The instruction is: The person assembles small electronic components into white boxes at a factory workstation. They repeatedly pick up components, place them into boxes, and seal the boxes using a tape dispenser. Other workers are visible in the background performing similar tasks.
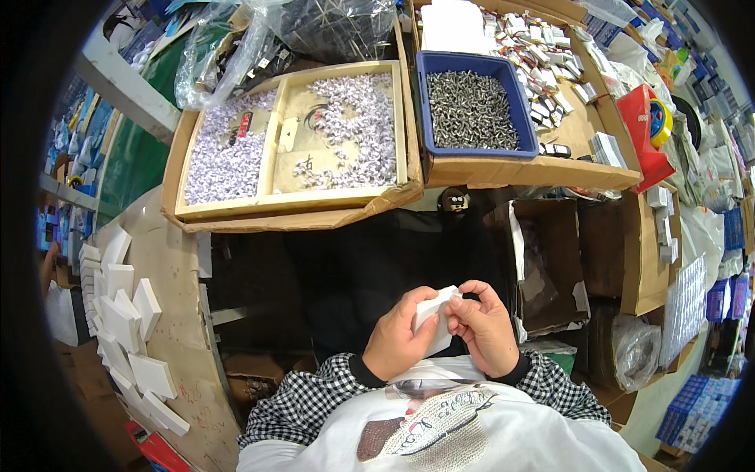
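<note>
Close to my body, my left hand (395,338) is closed around a small flat white box (443,340), with the thumb lying across its face. My right hand (486,330) is closed too, its thumb and fingers pinching at the upper right end of the same box. Whether a tiny part also sits between those right fingertips is hidden. Both hands are above my lap, well short of the trays beyond them.
Ahead, a divided wooden tray (271,161) holds many small whitish pieces. Beside it stands a blue bin (535,130) of metal screws, within a cardboard box (543,171) with white battery-like packs. White boxes (152,376) lie at left; a red tape dispenser (641,138) is at right.
</note>
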Demonstrator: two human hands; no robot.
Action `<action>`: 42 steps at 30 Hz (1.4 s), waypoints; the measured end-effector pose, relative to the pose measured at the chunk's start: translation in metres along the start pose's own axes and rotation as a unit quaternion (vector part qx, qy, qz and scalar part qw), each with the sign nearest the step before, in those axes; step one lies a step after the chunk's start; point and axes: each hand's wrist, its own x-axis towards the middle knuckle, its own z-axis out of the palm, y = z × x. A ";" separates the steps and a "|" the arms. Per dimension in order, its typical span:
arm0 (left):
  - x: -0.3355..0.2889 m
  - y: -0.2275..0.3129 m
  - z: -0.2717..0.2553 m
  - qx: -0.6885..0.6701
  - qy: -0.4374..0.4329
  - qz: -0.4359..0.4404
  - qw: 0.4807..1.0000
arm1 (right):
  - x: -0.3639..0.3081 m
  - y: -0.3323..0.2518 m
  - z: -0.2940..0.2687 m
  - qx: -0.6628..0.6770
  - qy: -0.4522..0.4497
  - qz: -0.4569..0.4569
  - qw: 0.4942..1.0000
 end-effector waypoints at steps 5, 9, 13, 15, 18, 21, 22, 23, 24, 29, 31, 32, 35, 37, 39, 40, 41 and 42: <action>0.000 0.003 0.003 -0.047 0.013 -0.015 0.999 | 0.000 0.000 -0.001 -0.017 0.010 0.008 1.000; 0.005 0.006 0.000 0.002 -0.022 0.055 0.998 | 0.000 -0.003 0.003 -0.024 0.020 0.010 0.999; 0.004 0.007 -0.003 0.022 -0.036 0.039 0.998 | 0.002 -0.005 0.002 -0.055 0.027 0.042 0.997; 0.003 0.004 -0.002 0.016 -0.026 0.026 0.999 | 0.003 -0.005 -0.002 -0.105 0.027 0.040 0.993; 0.003 -0.004 0.002 0.003 0.012 0.048 0.999 | 0.004 -0.004 -0.009 -0.228 -0.022 0.121 0.966; 0.002 -0.012 0.010 -0.010 0.061 0.052 0.997 | -0.002 -0.001 -0.008 -0.297 -0.030 0.099 0.949; 0.001 -0.013 0.012 0.000 0.090 0.053 0.995 | -0.003 -0.001 -0.005 -0.312 -0.034 0.085 0.946; 0.000 -0.013 0.013 -0.005 0.092 0.062 0.994 | -0.002 -0.002 -0.002 -0.320 -0.032 0.078 0.944; 0.000 -0.012 0.011 0.000 0.093 0.056 0.994 | -0.001 -0.003 0.003 -0.327 -0.037 0.070 0.942; -0.003 0.005 -0.042 -0.181 0.086 -0.016 0.980 | 0.003 -0.012 0.026 -0.287 -0.139 -0.002 0.948; -0.014 0.017 -0.085 -0.170 0.184 0.056 0.966 | 0.003 -0.019 0.032 -0.355 -0.131 -0.024 0.925; -0.021 0.024 -0.108 -0.196 0.228 0.060 0.952 | 0.005 -0.021 0.035 -0.347 -0.124 -0.026 0.929; -0.062 0.046 -0.182 -0.054 0.386 0.099 0.916 | 0.012 -0.027 0.040 -0.383 -0.180 -0.058 0.904; -0.088 0.060 -0.227 0.150 0.514 0.126 0.835 | 0.015 -0.027 0.039 -0.385 -0.192 -0.062 0.901; -0.112 0.071 -0.272 0.365 0.586 0.136 0.711 | 0.018 -0.024 0.036 -0.381 -0.196 -0.057 0.902; -0.124 0.074 -0.295 0.467 0.600 0.147 0.632 | 0.018 -0.023 0.034 -0.379 -0.197 -0.053 0.903; -0.137 0.077 -0.318 0.525 0.607 0.135 0.581 | 0.019 -0.021 0.032 -0.375 -0.191 -0.044 0.906; -0.150 0.077 -0.339 0.578 0.610 0.124 0.527 | 0.018 -0.020 0.030 -0.375 -0.189 -0.041 0.907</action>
